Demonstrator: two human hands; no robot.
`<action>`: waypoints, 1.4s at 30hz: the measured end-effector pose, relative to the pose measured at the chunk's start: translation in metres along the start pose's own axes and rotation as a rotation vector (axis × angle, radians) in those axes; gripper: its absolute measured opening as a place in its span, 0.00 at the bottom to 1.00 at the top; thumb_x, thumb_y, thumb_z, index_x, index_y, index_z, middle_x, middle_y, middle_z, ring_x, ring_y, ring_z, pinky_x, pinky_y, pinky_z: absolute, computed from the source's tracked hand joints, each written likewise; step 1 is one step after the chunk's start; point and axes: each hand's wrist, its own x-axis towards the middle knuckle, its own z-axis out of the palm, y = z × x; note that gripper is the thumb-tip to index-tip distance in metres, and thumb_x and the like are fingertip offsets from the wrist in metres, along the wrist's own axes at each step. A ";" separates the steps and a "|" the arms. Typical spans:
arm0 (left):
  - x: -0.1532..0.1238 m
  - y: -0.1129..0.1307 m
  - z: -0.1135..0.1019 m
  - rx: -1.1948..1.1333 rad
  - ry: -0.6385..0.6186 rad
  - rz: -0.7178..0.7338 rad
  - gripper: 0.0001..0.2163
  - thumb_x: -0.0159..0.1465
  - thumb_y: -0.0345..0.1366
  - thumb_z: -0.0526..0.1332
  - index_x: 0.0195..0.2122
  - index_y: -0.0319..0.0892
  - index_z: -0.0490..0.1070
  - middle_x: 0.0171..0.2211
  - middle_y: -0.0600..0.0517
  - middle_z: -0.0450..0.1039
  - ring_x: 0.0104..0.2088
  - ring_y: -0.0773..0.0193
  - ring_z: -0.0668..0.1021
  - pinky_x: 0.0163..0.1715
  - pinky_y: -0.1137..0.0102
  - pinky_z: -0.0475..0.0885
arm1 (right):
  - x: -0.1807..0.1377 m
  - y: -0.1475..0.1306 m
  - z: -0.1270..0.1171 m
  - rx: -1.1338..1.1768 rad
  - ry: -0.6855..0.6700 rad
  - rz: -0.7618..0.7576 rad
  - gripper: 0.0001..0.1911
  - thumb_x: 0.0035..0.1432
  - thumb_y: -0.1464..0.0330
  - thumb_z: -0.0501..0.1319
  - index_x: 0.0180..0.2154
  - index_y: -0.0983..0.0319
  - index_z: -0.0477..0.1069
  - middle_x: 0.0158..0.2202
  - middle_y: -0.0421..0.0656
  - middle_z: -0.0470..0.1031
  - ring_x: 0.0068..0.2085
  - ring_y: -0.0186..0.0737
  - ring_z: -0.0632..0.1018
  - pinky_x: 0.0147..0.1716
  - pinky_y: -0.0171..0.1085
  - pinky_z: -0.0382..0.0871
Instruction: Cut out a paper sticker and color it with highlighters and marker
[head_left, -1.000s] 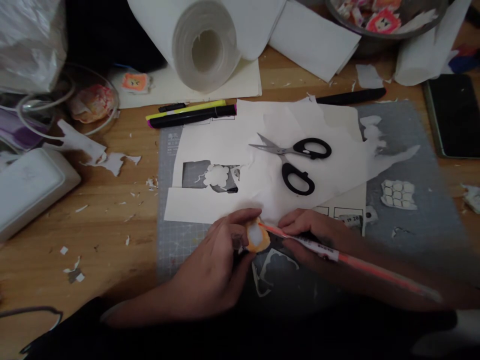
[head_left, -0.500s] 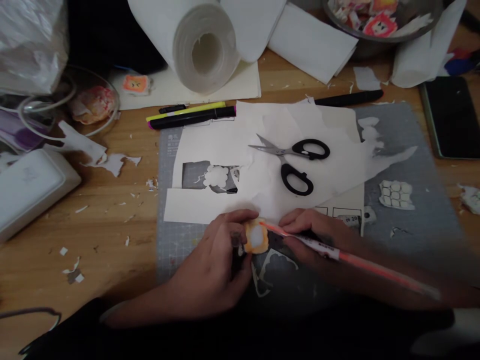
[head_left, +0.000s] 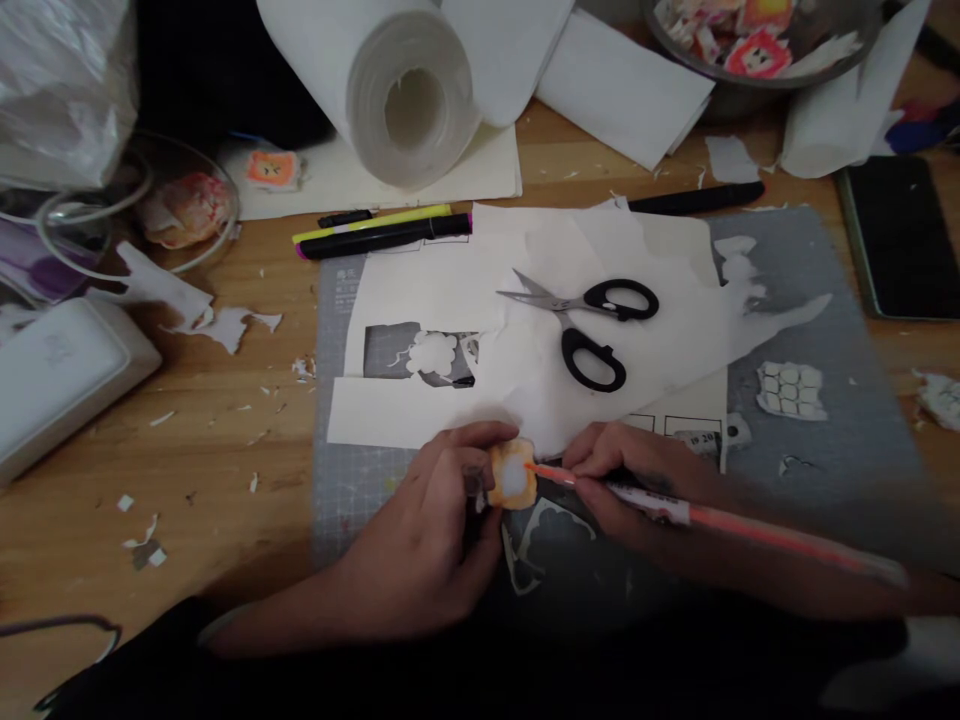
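Note:
Pinched in the fingers of my left hand is a small paper cutout, coloured orange-yellow around a pale middle. My right hand grips an orange pen, its tip touching the right edge of the cutout. Just beyond both hands lie white paper sheets, one with a rectangular opening. Black-handled scissors rest spread apart on the paper. Thin paper offcuts lie under the hands on the grey cutting mat.
Markers lie along the mat's far edge. Behind them stands a paper roll. A metal bowl holds coloured cutouts at the back right, near a phone. A white box-like device and paper scraps are on the left.
My right hand has shifted slightly right and down with the pen. The pen tip has gone from the cutout's upper edge to its right side. My left hand stays nearly still.

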 end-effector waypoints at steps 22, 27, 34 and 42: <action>0.004 0.003 -0.002 0.041 0.011 -0.009 0.12 0.58 0.23 0.55 0.39 0.43 0.54 0.50 0.44 0.63 0.51 0.59 0.68 0.48 0.60 0.69 | 0.002 -0.002 0.000 0.013 -0.007 -0.084 0.04 0.52 0.72 0.57 0.29 0.59 0.63 0.26 0.41 0.72 0.27 0.36 0.74 0.26 0.35 0.67; 0.004 0.002 -0.002 0.046 0.009 -0.007 0.12 0.58 0.24 0.55 0.38 0.43 0.54 0.51 0.44 0.63 0.51 0.59 0.67 0.48 0.61 0.68 | 0.003 -0.004 0.000 0.003 0.037 -0.028 0.03 0.54 0.71 0.56 0.30 0.58 0.62 0.28 0.41 0.73 0.28 0.37 0.75 0.26 0.35 0.68; 0.004 0.003 -0.002 0.062 0.016 -0.006 0.12 0.57 0.24 0.55 0.37 0.44 0.54 0.49 0.44 0.65 0.50 0.57 0.69 0.45 0.60 0.70 | 0.002 -0.002 0.000 0.013 -0.044 -0.069 0.04 0.54 0.72 0.57 0.29 0.60 0.62 0.27 0.41 0.72 0.29 0.36 0.74 0.28 0.36 0.69; 0.004 0.002 -0.003 0.071 0.010 -0.001 0.12 0.57 0.24 0.56 0.37 0.44 0.55 0.50 0.43 0.66 0.50 0.56 0.69 0.44 0.57 0.71 | 0.003 -0.002 0.000 0.000 -0.108 -0.124 0.03 0.53 0.72 0.57 0.29 0.60 0.63 0.27 0.41 0.73 0.31 0.36 0.74 0.30 0.36 0.69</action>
